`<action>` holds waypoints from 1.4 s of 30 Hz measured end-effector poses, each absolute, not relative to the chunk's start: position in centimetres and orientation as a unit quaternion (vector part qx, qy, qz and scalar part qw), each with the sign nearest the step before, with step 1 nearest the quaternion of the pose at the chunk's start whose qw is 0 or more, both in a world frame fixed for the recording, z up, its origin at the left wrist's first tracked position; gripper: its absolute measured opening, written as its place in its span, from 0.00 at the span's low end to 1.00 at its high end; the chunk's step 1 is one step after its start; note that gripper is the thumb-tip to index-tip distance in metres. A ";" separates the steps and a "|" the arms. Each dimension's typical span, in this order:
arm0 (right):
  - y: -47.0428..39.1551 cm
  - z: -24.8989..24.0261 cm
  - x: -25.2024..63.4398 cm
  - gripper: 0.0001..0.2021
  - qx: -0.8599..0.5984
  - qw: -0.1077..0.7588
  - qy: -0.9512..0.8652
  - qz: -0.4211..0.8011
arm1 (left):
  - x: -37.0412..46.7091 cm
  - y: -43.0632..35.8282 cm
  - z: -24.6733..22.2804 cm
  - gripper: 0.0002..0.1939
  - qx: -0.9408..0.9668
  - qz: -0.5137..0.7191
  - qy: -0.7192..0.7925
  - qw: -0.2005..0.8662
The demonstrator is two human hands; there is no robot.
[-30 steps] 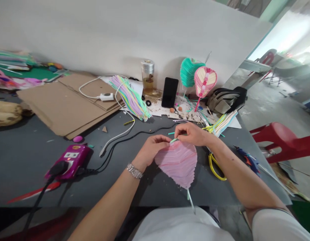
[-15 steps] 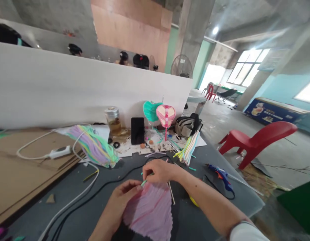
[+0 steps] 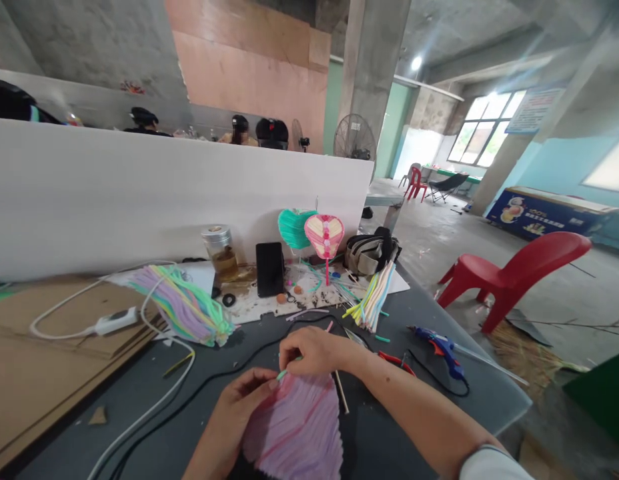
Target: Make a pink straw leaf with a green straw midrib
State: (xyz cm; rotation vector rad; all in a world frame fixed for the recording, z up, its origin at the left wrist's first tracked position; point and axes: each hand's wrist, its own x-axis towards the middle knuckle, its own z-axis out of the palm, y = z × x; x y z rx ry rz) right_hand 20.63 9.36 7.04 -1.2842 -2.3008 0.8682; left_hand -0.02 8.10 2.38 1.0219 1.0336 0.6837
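A lilac and pink panel of pipe cleaners (image 3: 297, 427) hangs below my hands near the table's front edge. My left hand (image 3: 244, 403) pinches its upper left edge between thumb and fingers. Along that top edge lies a short green pipe cleaner (image 3: 282, 375), running between both hands. My right hand (image 3: 309, 350) is closed at the top of the panel, its fingertips on the green pipe cleaner and partly hidden behind the hand. Beside the panel, under my right wrist, a thin pale stick (image 3: 341, 393) lies on the table.
Pipe-cleaner bundles lie at left (image 3: 189, 303) and right (image 3: 372, 300). A green fan (image 3: 293, 228) and pink heart-shaped fan (image 3: 324, 237) stand behind a phone (image 3: 270, 269) and jar (image 3: 220, 253). Right are red-handled pliers (image 3: 397, 362) and a blue glue gun (image 3: 442, 350). Cables cross the table.
The head view has tilted slightly, so the background sits lower and a bit further left. Red-handled pliers now show beside my right forearm. Both hands keep nearly the same grip.
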 end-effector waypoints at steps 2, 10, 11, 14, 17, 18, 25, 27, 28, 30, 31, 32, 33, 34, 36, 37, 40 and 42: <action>9.3 7.1 20.6 0.06 -0.455 0.180 -0.814 0.312 | 0.0 8.1 2.6 0.24 0.458 0.307 0.462 0.694; 9.2 6.8 20.5 0.07 -0.473 0.179 -0.805 0.311 | 0.0 8.0 2.6 0.23 0.440 0.308 0.454 0.711; 9.2 6.8 20.5 0.07 -0.474 0.182 -0.804 0.311 | -0.1 8.0 2.6 0.22 0.435 0.308 0.450 0.716; 9.1 6.8 20.7 0.07 -0.475 0.193 -0.801 0.309 | -0.2 8.1 2.4 0.22 0.432 0.309 0.441 0.723; 9.1 6.7 21.0 0.07 -0.473 0.200 -0.797 0.317 | -0.2 8.2 2.3 0.21 0.445 0.308 0.436 0.719; 9.1 6.7 21.1 0.08 -0.469 0.203 -0.797 0.320 | -0.2 8.2 2.3 0.20 0.448 0.309 0.439 0.715; 8.7 7.5 21.3 0.11 -0.476 0.226 -0.768 0.364 | -0.2 8.0 2.7 0.14 0.463 0.345 0.424 0.698; 8.8 7.7 21.4 0.10 -0.479 0.227 -0.755 0.386 | -0.1 8.1 2.8 0.13 0.453 0.348 0.420 0.705; 8.9 7.8 21.4 0.10 -0.480 0.226 -0.751 0.393 | -0.1 8.1 2.8 0.13 0.449 0.350 0.418 0.708; 8.9 8.1 21.4 0.10 -0.482 0.224 -0.748 0.397 | 0.0 8.1 2.9 0.13 0.441 0.352 0.413 0.715; 8.9 8.3 21.4 0.10 -0.483 0.224 -0.749 0.395 | 0.0 8.1 2.9 0.14 0.438 0.354 0.410 0.717; 8.8 8.4 21.4 0.10 -0.484 0.224 -0.750 0.392 | -0.1 8.1 2.9 0.14 0.436 0.355 0.407 0.720; 8.8 8.6 21.4 0.10 -0.484 0.223 -0.751 0.391 | -0.1 8.1 2.9 0.15 0.434 0.356 0.403 0.723; 8.9 8.8 21.4 0.09 -0.483 0.222 -0.752 0.390 | -0.1 8.1 2.9 0.15 0.433 0.356 0.400 0.725; 8.9 8.9 21.5 0.09 -0.479 0.218 -0.754 0.392 | -0.1 8.1 2.9 0.15 0.433 0.356 0.397 0.727; 9.0 8.9 21.5 0.09 -0.477 0.216 -0.756 0.394 | -0.1 8.0 2.9 0.14 0.434 0.356 0.396 0.726; 9.1 8.7 21.8 0.09 -0.476 0.207 -0.757 0.397 | -0.1 8.0 2.9 0.13 0.441 0.357 0.396 0.722; 9.1 8.5 22.0 0.10 -0.482 0.203 -0.756 0.393 | -0.1 8.0 2.9 0.12 0.446 0.358 0.395 0.719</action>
